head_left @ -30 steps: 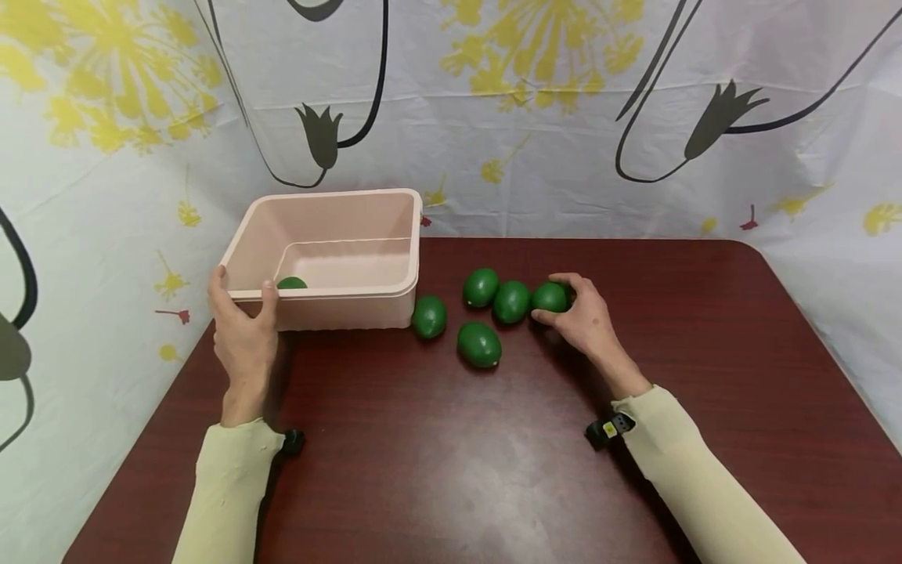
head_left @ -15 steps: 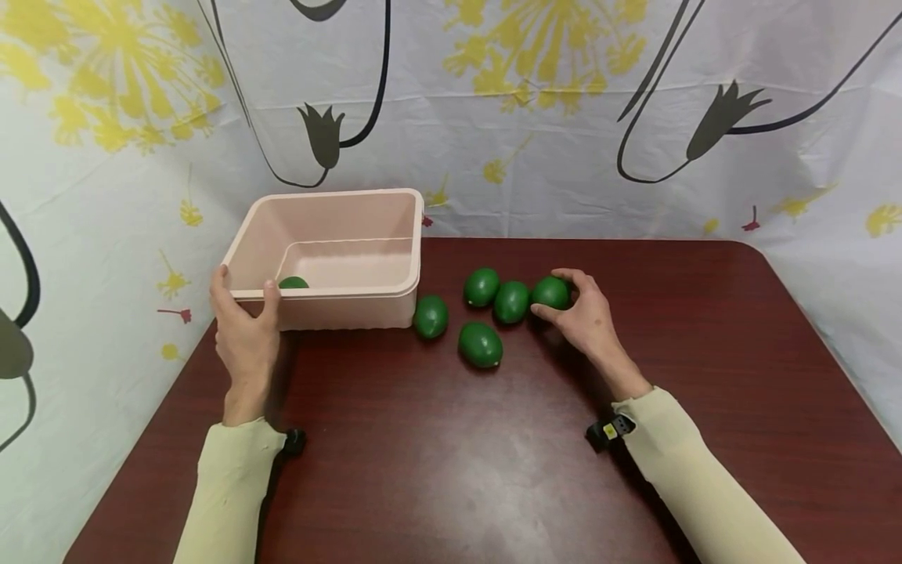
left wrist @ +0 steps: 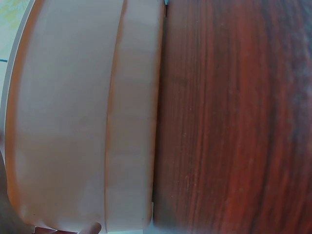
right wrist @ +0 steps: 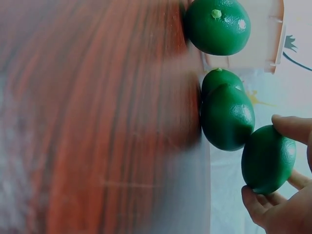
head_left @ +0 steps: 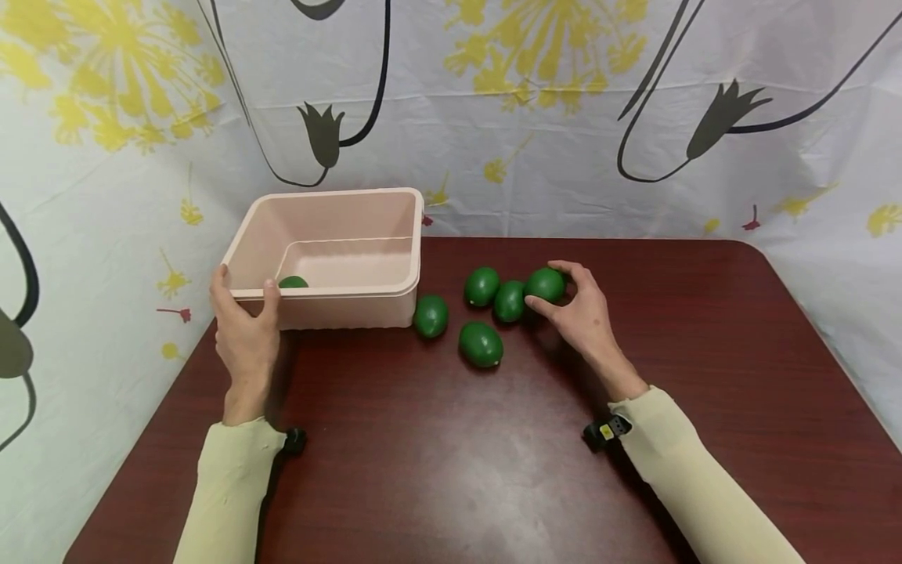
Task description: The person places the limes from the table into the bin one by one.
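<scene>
With thumb and fingers, my right hand holds a green lime, which in the right wrist view hangs above the table level. A second lime lies close to its left, with another lime just behind that one. Nearer the front is a lime on its side. My left hand grips the front left corner of a pale pink bin. Inside the bin, the top of one lime shows over the front rim. One more lime rests against the bin's front right corner.
The dark red wooden table ends at a patterned white cloth behind and at the left. A small black device sits at the right wrist, and a similar black device at the left.
My right hand has raised the lime and shifted it slightly left and away, towards the other limes. My left hand and the bin stay where they were.
</scene>
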Demonstrator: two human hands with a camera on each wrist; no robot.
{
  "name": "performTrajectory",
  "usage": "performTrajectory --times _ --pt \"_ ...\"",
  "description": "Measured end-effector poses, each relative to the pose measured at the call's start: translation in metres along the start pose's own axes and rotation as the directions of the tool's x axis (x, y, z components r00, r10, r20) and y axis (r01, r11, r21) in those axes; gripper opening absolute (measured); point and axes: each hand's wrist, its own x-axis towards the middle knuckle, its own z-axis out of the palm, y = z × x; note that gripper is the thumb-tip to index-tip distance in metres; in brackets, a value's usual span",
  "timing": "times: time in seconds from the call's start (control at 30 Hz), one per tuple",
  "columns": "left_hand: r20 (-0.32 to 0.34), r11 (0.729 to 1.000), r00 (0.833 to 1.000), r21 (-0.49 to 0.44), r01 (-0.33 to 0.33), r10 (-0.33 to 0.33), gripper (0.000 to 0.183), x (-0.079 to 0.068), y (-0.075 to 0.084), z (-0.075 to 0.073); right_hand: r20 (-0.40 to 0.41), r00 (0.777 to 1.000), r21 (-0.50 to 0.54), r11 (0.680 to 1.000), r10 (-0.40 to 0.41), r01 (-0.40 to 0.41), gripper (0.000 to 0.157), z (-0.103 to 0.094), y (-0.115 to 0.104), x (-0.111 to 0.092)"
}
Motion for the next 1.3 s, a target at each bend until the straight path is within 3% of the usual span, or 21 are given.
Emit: performTrajectory --times 1.0,1.3 --pt "0.007 1.0 1.0 0.0 0.001 -0.001 0.079 -0.001 0.001 0.0 0.059 0.996 0.166 0.984 -0.066 0.056 0.07 0.017 -0.038 -0.006" --pt "0.004 1.0 1.0 -0.001 -0.003 0.003 0.08 -0.001 0.001 -0.001 0.056 0.995 0.164 0.984 -0.083 0.073 0.07 0.021 -0.045 -0.006"
